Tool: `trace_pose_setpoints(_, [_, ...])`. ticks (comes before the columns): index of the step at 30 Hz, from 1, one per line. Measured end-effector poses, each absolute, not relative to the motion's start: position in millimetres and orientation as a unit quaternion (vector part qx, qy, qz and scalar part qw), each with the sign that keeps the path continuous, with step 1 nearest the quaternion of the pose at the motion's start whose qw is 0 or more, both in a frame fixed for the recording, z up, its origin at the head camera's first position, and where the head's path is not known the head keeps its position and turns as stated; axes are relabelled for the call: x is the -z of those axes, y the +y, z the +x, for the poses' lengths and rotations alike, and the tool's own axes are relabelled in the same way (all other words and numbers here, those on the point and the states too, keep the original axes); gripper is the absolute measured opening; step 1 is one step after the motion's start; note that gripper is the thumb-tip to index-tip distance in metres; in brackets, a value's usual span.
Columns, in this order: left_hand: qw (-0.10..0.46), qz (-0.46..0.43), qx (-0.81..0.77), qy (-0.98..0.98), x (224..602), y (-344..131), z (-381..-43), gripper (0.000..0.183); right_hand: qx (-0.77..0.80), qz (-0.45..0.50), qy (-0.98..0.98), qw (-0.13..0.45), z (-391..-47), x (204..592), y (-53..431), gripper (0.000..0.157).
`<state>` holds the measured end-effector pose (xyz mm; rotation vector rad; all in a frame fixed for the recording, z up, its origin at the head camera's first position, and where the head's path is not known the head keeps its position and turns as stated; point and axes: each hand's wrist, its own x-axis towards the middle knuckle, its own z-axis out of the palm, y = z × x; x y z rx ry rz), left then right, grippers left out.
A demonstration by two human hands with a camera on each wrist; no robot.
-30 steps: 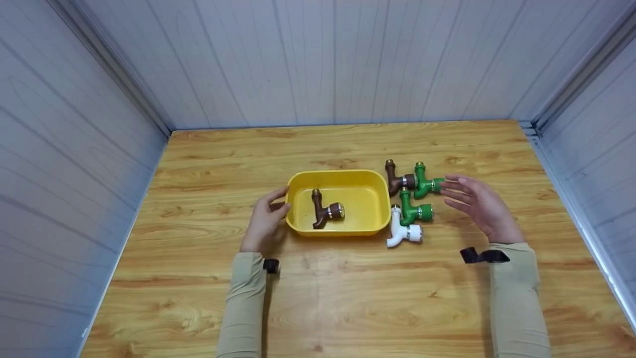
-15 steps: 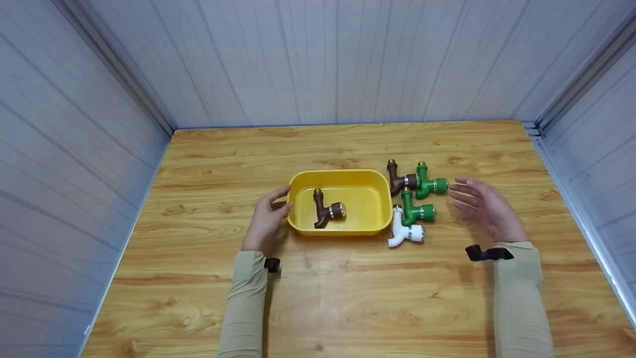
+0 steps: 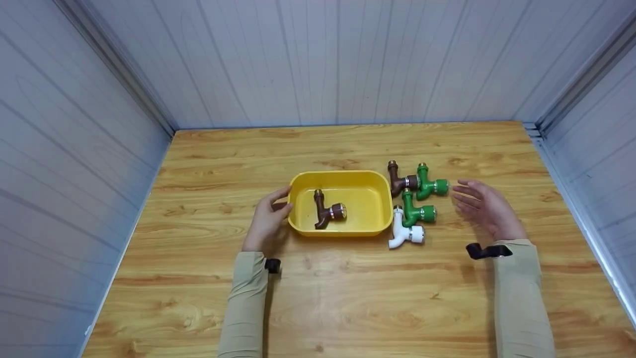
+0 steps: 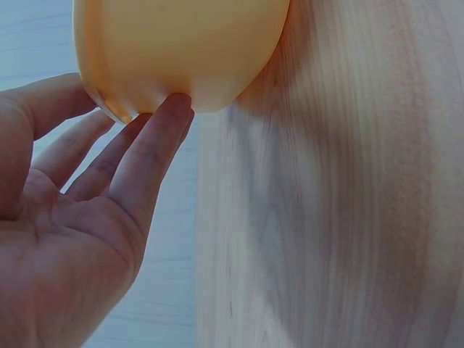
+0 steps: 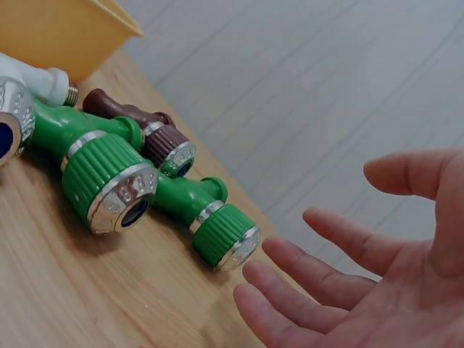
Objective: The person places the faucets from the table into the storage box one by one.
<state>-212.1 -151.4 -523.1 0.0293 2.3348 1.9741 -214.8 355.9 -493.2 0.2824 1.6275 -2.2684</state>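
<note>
My left hand (image 3: 267,219) grips the left end of a yellow plastic basin (image 3: 343,232), thumb over the rim and fingers against the outer wall (image 4: 174,54). One brown tap (image 3: 322,214) lies inside the basin. Right of it lie a second brown tap (image 3: 396,184), a green tap (image 3: 423,186) at the back, another green tap (image 3: 411,211) and a white tap (image 3: 401,232) at the front. Fingers spread and holding nothing, my right hand (image 3: 489,209) hovers just right of the back green tap; a small gap shows between fingertips and its knob (image 5: 221,235).
The wooden tabletop (image 3: 348,298) runs under everything. Pale panel walls stand at the back (image 3: 318,59), left (image 3: 74,174) and right (image 3: 596,149). The taps on the table lie close together beside the basin's right end.
My right hand has drawn slightly right, away from the back green tap's knob. My left hand stays on the basin. The head view has shifted a little.
</note>
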Motion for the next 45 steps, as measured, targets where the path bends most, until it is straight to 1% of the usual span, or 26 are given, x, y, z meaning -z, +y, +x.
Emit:
trace_pose_setpoints(4, [0.045, 0.012, -0.655, 0.755, 524, -152, -212, 0.044, 0.796, 0.106, 0.573, 0.166, -216, 496, 357, 0.041])
trace_pose_setpoints(6, [0.044, 0.014, -0.654, 0.755, 524, -152, -212, 0.044, 0.792, 0.111, 0.577, 0.166, -218, 498, 357, 0.044])
trace_pose_setpoints(8, [0.044, 0.018, -0.652, 0.756, 524, -152, -212, 0.044, 0.788, 0.113, 0.582, 0.164, -219, 499, 357, 0.044])
trace_pose_setpoints(11, [0.042, 0.017, -0.649, 0.759, 524, -152, -212, 0.045, 0.787, 0.114, 0.585, 0.158, -222, 501, 357, 0.039])
trace_pose_setpoints(14, [0.042, 0.02, -0.646, 0.762, 524, -152, -213, 0.045, 0.789, 0.113, 0.584, 0.153, -226, 502, 357, 0.038])
trace_pose_setpoints(19, [0.041, 0.028, -0.642, 0.765, 525, -152, -213, 0.045, 0.791, 0.111, 0.582, 0.149, -230, 504, 356, 0.049])
trace_pose_setpoints(26, [0.05, 0.03, -0.649, 0.759, 524, -153, -213, 0.046, 0.78, 0.122, 0.594, 0.154, -234, 506, 354, 0.058])
trace_pose_setpoints(29, [0.063, 0.033, -0.658, 0.75, 516, -153, -210, 0.046, 0.767, 0.126, 0.61, 0.154, -236, 508, 352, 0.062])
trace_pose_setpoints(36, [0.052, 0.026, -0.658, 0.75, 514, -152, -208, 0.045, 0.757, 0.12, 0.626, 0.141, -240, 512, 349, 0.059])
trace_pose_setpoints(40, [0.069, 0.028, -0.662, 0.745, 501, -151, -204, 0.046, 0.749, 0.118, 0.638, 0.134, -243, 514, 347, 0.059])
trace_pose_setpoints(45, [0.071, 0.019, -0.657, 0.75, 516, -154, -211, 0.047, 0.737, 0.105, 0.654, 0.134, -247, 517, 347, 0.06])
